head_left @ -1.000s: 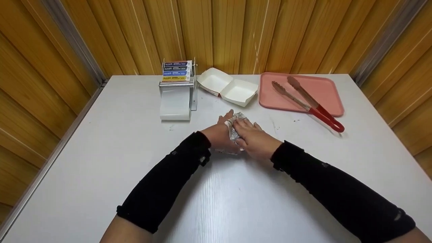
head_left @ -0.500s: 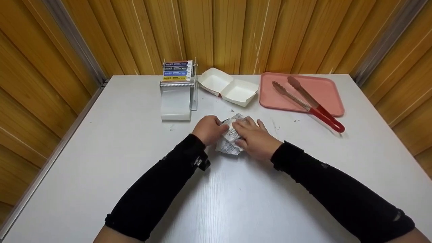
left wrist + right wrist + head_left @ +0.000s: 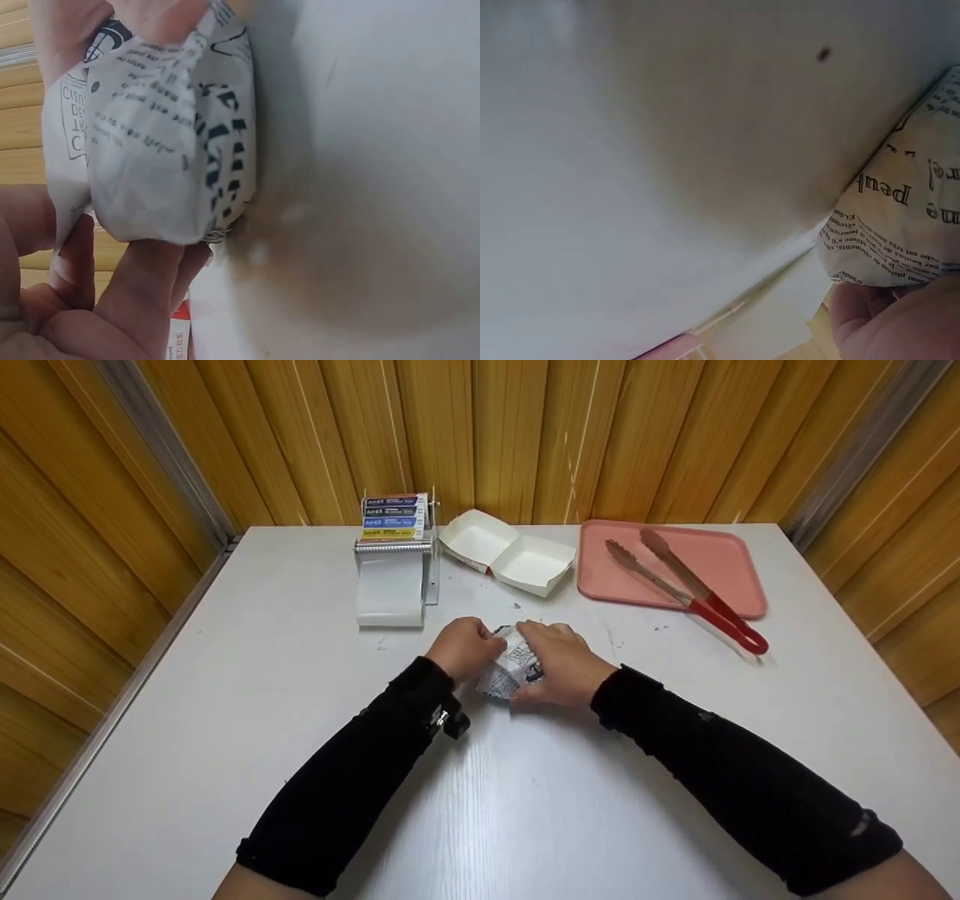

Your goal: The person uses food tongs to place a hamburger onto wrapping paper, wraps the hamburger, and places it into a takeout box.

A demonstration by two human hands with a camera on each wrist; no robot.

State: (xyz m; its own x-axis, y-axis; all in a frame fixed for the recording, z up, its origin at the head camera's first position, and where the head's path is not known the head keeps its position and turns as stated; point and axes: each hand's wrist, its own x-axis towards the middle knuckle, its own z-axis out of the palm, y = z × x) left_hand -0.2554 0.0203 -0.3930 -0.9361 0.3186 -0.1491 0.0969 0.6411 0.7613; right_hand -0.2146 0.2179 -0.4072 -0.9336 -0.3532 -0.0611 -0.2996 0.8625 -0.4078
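One person at one white counter (image 3: 480,810): two black sleeves (image 3: 345,772), one left hand (image 3: 463,649), one right hand (image 3: 566,664), one parcel (image 3: 516,660) in printed paper. The parcel lies on the counter between the two hands, touching both. Left grip: pinching a loose paper flap at the parcel's left side. Right grip: curved round the parcel's right side, fingers toward the far edge, thumb at the near edge. Beyond the parcel, left to right: one label dispenser (image 3: 394,547), one opened carton (image 3: 525,562) of two shallow halves, one pink tray (image 3: 724,562). One pair of red-handled tongs (image 3: 711,604) lies partly on the tray, handle end past its near rim.
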